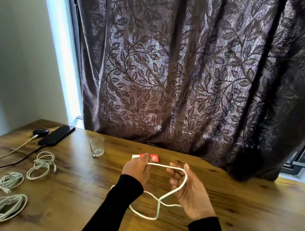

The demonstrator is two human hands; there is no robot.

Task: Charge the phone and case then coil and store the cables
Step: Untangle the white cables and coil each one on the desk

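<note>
The wooden table (77, 188) runs from the left wall to the right of the view; its far edge meets the dark leaf-patterned curtain (189, 72), which hangs down onto the tabletop at the back right.

At the far left corner a small black earbud case (40, 132) sits with a pale cable (8, 152) plugged into it and trailing off the left edge. Just beside it lies the black phone (56, 135), slanted, with a dark cable (3, 167) running from its near end off the left side.

Nearer along the left side lie three coiled white cables, apart from one another: one loose coil (41, 165) below the phone, a tighter bundle (9, 181) nearer the left edge, and a larger coil (4, 208) closest to the near edge.

A clear drinking glass (96, 146) stands upright in the middle back; nothing can be seen in it.

Bare wood lies open between the coils and the hands, and again to the right of the hands as far as the curtain.

The left hand (137, 169), in a black sleeve, is curled and pinches the white cable (158, 205), with a red and white object (152, 157) on the table just behind its fingers. The cable crosses to the right hand (189, 189), held palm up with loosely bent fingers; the cable loops around those fingers, then drops to cross itself in loops lying on the table between the two forearms.
</note>
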